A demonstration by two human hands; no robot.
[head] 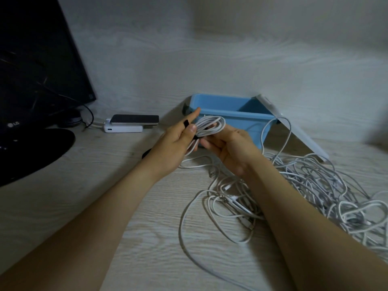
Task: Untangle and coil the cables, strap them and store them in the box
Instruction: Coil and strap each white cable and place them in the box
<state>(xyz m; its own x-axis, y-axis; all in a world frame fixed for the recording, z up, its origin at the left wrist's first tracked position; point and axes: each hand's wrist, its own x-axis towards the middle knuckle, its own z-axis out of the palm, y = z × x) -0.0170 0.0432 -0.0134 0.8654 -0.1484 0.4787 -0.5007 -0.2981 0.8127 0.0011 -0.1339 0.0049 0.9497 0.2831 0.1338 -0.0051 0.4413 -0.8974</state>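
**Coiled cable being strapped above a desk of tangles**

A coiled white cable is being held just in front of the blue box, slightly above the middle of the view. The coil is being gripped by the left hand, its thumb pressed against the windings and its forefinger stretched toward 1 o'clock; a black strap is being pinched at the coil's 9 o'clock side. The coil's lower edge is being cupped by the right hand, fingers curled under it. A single white strand is being draped over the box's near rim. A pale lid is being propped against the box's 3 o'clock side. Toward 4 o'clock, a large tangle of white cables is lying on the light wood desk. At 9 o'clock, a phone is resting on a white power bank, beside a black monitor.
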